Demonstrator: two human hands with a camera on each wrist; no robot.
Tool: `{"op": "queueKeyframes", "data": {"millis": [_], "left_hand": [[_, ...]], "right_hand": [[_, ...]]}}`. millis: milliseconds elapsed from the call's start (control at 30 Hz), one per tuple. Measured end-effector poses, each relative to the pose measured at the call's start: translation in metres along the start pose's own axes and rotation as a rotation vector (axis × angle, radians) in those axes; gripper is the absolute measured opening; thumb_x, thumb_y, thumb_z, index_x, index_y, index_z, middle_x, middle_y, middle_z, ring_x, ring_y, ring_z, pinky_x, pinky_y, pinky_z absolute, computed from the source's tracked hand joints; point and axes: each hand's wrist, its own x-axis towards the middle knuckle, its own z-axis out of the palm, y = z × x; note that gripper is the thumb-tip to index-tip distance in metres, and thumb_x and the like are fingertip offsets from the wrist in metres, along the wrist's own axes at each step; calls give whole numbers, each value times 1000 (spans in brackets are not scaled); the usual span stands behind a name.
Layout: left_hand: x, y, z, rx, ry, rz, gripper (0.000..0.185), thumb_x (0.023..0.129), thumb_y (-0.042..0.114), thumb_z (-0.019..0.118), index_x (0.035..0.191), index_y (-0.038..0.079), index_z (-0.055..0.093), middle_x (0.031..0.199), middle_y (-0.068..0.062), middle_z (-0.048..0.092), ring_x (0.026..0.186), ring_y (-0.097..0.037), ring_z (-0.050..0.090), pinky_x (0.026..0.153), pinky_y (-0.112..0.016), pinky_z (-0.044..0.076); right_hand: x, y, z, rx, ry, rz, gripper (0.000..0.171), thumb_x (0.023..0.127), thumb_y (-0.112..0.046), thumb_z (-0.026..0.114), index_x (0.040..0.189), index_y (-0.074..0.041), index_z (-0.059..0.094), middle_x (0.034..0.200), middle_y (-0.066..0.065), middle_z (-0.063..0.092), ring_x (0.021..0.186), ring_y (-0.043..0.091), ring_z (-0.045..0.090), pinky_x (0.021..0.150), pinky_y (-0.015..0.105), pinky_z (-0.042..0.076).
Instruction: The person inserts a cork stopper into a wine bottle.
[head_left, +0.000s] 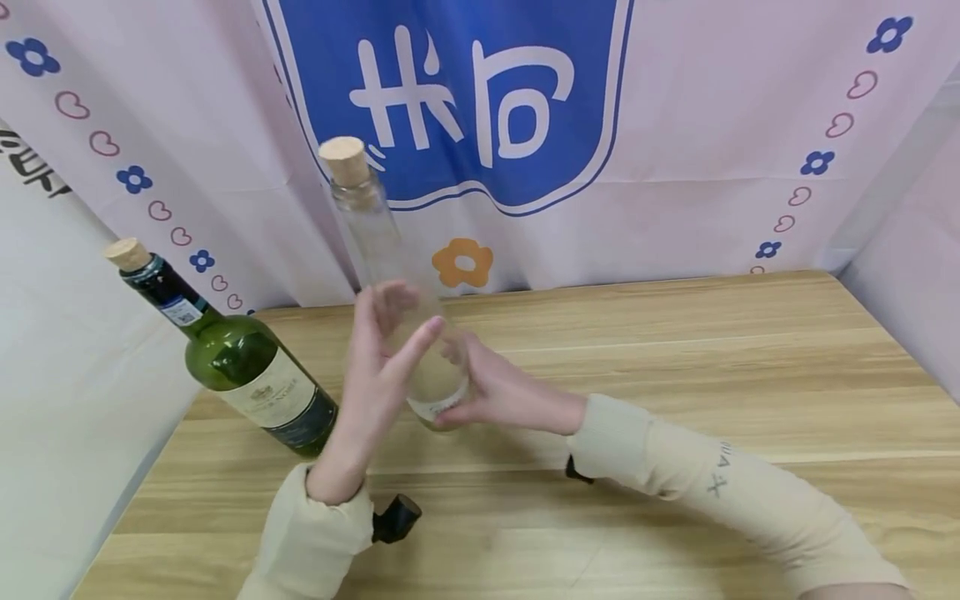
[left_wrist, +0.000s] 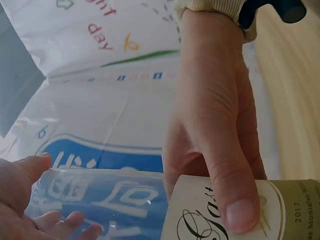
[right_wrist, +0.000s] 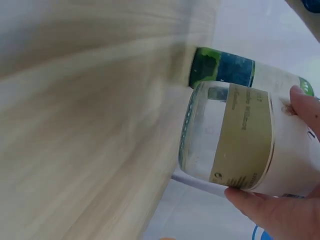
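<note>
Clear bottle (head_left: 390,275), corked, held upright just above the bench (head_left: 675,375) at centre: right hand (head_left: 498,392) wrapped round its labelled base, left hand (head_left: 378,375) flat against its side with straight fingers. Probably mid-carry; next calls for a steady lowering clear of the green bottle (head_left: 240,362) at left. Counted: two bottles, two corks, two hands.

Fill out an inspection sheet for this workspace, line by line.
Surface: wooden table, bare light planks.
Job's things: clear bottle with a cork and a pale label, held near its base, tilted.
Clutter: green bottle, corked, beside the clear one.
Hands: right hand grips the clear bottle's base; left hand lies flat-fingered against its side.
Cables: nothing seen.
Surroundings: pink cloth backdrop with a blue emblem, flowers and hearts.
</note>
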Motion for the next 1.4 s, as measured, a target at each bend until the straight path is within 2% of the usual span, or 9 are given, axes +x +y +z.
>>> {"op": "queueKeyframes", "data": {"millis": [100,200,400,567,800,1000,1167,1400], "left_hand": [[7,-3,-10,36,38,-19,47,85,4,61,123,-4,36,120,-14,49,115,-20,45,105,-33,27],[13,-7,-19,29,76,-35,46,86,5,60,124,-4,36,119,-12,48,114,-19,45,104,-32,28],[26,-19,-37,-22,160,-84,43,87,8,58,124,-2,37,114,-5,48,111,-17,45,102,-38,29],[38,-31,-49,-35,214,-111,37,87,7,58,120,4,41,111,-5,49,108,-19,45,98,-36,31],[49,-46,-54,57,289,-155,34,85,9,59,115,6,43,104,4,51,103,-11,47,90,-29,34],[57,-54,-55,47,346,-181,27,85,6,57,109,9,44,98,7,49,97,-8,46,84,-24,34],[60,-61,-57,38,360,-198,24,86,5,56,105,12,44,96,8,49,95,-7,46,83,-23,35],[60,-65,-63,51,355,-266,26,86,7,55,108,12,42,98,7,47,100,-9,46,89,-26,36]], "right_hand": [[19,-2,8,1,36,17,93,62,-14,84,135,-7,27,123,9,46,106,18,51,88,26,43],[34,-4,16,5,56,61,87,62,-13,84,131,-3,31,122,11,48,109,20,50,91,26,41],[60,-7,33,9,43,159,86,67,-19,81,132,0,28,132,19,42,120,27,44,98,28,36],[78,-3,44,94,60,201,86,70,-15,79,135,-2,24,135,18,39,123,26,41,99,27,36],[96,6,55,131,67,234,82,72,-12,77,134,-1,24,129,16,45,110,21,50,89,22,41],[107,11,61,170,80,263,86,74,-9,75,138,-1,19,132,17,40,114,25,47,91,23,40],[113,15,67,130,105,281,85,75,-7,74,138,1,18,131,17,40,113,23,47,91,23,40],[117,14,75,152,111,326,83,75,-6,74,136,2,20,133,18,37,114,25,46,92,23,39]]}}
